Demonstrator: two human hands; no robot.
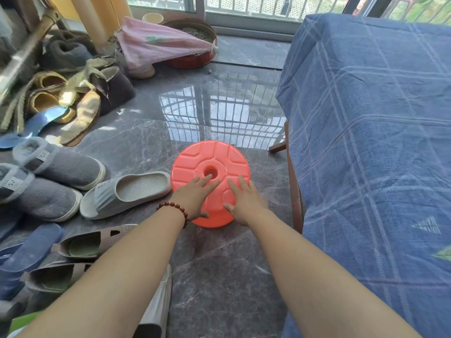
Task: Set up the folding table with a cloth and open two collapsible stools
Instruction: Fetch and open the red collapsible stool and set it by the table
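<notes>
Both hands flat on orange stool (pixel 210 164), left hand (pixel 194 197), right hand (pixel 245 201), blue-clothed table (pixel 371 132) beside

Your collapsible stool (pixel 211 162) sits on the floor (pixel 219 264) straight ahead. Your left hand (pixel 192 198) and right hand (pixel 246 203) lie flat on its top, side by side. The table (pixel 294 191), under its cloth (pixel 366 142), stands just right of it. A slipper (pixel 127 191) lies just left, with more shoes (pixel 48 172) beyond. A round tin (pixel 195 57) sits behind, near the window (pixel 244 11).
</notes>
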